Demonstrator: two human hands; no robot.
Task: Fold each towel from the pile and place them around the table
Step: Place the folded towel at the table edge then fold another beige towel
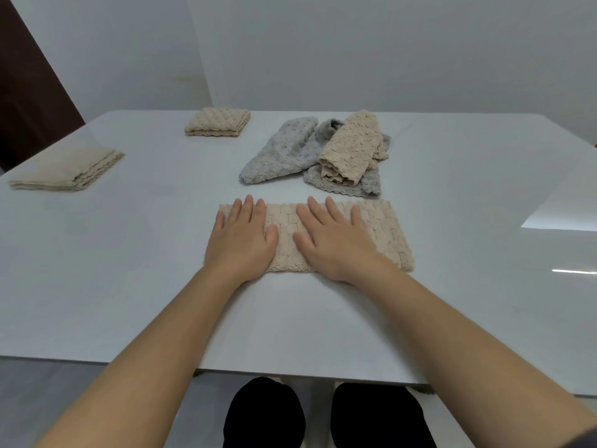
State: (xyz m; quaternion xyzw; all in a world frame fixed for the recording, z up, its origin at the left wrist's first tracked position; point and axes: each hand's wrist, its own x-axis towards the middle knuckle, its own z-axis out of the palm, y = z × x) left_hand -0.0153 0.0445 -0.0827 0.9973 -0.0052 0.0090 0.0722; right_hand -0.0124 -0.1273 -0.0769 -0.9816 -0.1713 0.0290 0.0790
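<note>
A beige towel (384, 234) lies folded into a long strip on the white table (129, 253), straight in front of me. My left hand (242, 240) presses flat on its left end, fingers straight. My right hand (336, 240) lies flat on its middle, fingers spread. Behind the strip sits the pile: a grey towel (284, 150) on the left and a crumpled beige towel (352, 147) on top of another grey one (368, 185). Two folded beige towels rest apart: one at the far side (218, 121), one at the left edge (68, 169).
A white wall stands behind the table. A dark door (29, 92) shows at the far left. The near table edge (290, 373) runs above my dark-clad knees (265, 415). A bright glare patch lies on the right of the tabletop.
</note>
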